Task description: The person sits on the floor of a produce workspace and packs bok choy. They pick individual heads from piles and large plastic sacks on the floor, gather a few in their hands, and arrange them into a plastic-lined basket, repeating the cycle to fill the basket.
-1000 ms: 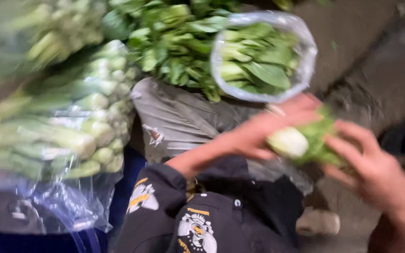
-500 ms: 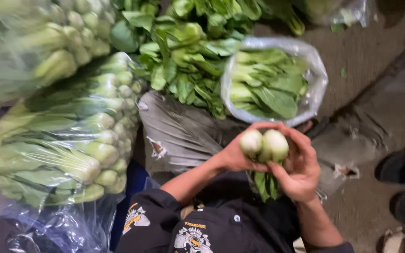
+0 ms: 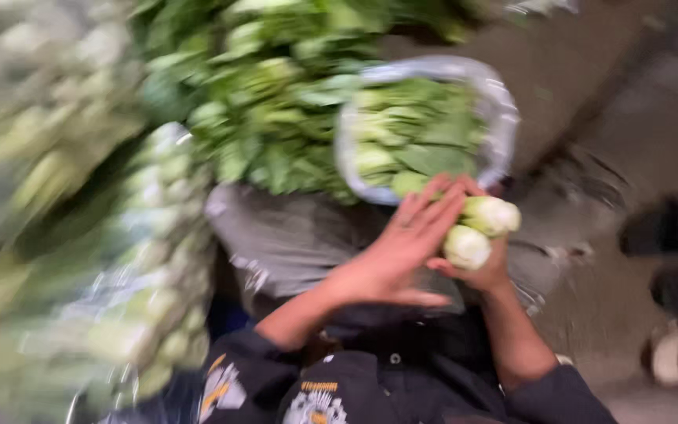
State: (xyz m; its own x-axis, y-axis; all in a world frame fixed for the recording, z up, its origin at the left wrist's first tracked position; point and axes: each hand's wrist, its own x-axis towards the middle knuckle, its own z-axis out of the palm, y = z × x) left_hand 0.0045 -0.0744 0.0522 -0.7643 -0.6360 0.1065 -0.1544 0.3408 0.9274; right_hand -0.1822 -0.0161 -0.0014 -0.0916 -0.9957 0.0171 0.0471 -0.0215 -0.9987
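Two small bok choy heads (image 3: 480, 232) with pale round bases are held together in front of me. My right hand (image 3: 486, 273) cups them from below and grips them. My left hand (image 3: 402, 247) lies against their left side with its fingers stretched flat and pressed on them. Both arms come out of dark sleeves with printed patches (image 3: 315, 392). The hands hover just below an open clear plastic bag (image 3: 504, 118) filled with more bok choy. The whole view is blurred by motion.
A loose pile of leafy greens (image 3: 276, 118) lies behind the bag. Large clear bags of bok choy (image 3: 143, 275) are stacked on the left. A grey sack (image 3: 292, 235) lies under my arms. Dark footwear (image 3: 676, 228) stands on the concrete floor at right.
The view has swung and blurred. The bok choy heads have tipped so their bases face right, my left hand has flattened against them, and both hands have risen closer to the open bag.
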